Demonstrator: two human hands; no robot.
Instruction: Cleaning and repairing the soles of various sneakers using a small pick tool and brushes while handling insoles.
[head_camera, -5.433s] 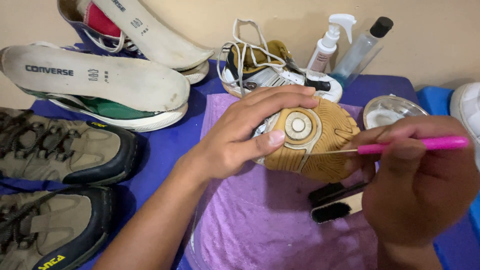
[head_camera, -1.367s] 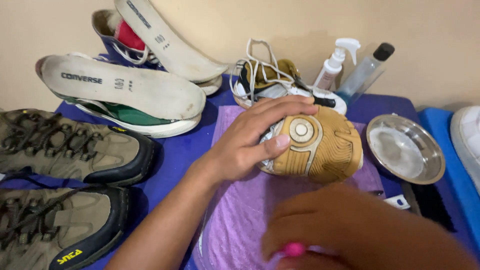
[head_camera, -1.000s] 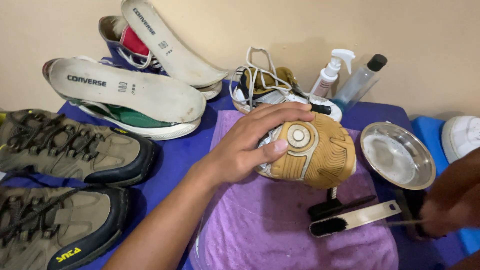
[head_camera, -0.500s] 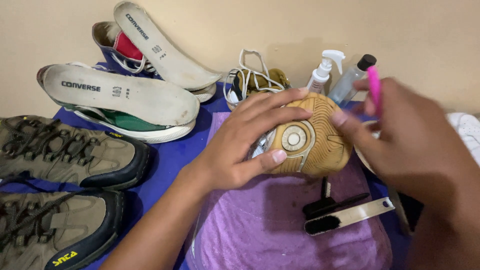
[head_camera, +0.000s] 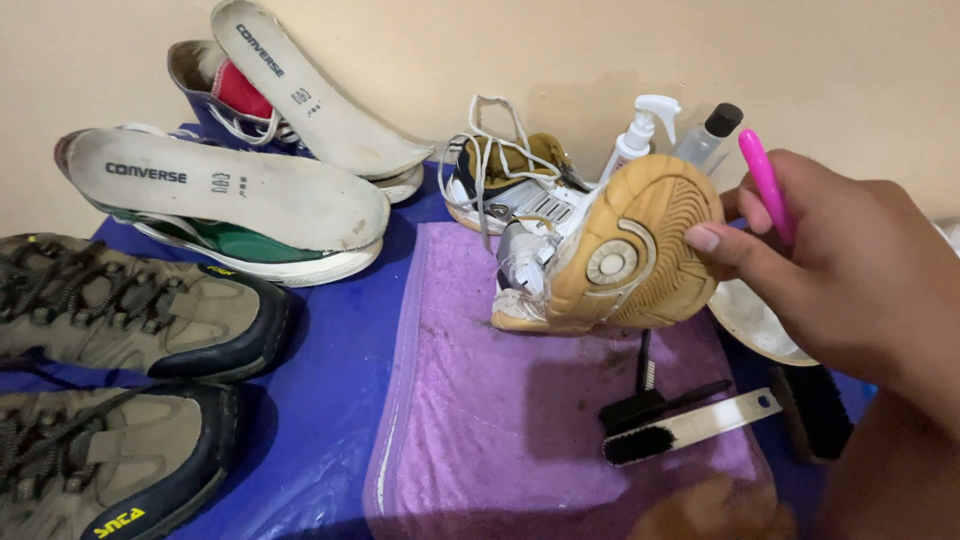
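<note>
Fingers of my right hand pinched a pink brush and steadied the shoe sole-up — scrubbing step, I judged; left hand blurred, grip unclear.

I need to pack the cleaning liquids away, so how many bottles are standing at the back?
2. A white spray bottle and a clear bottle with a black cap stand side by side at the wall, behind the tan-soled shoe. The shoe may hide others.
</note>
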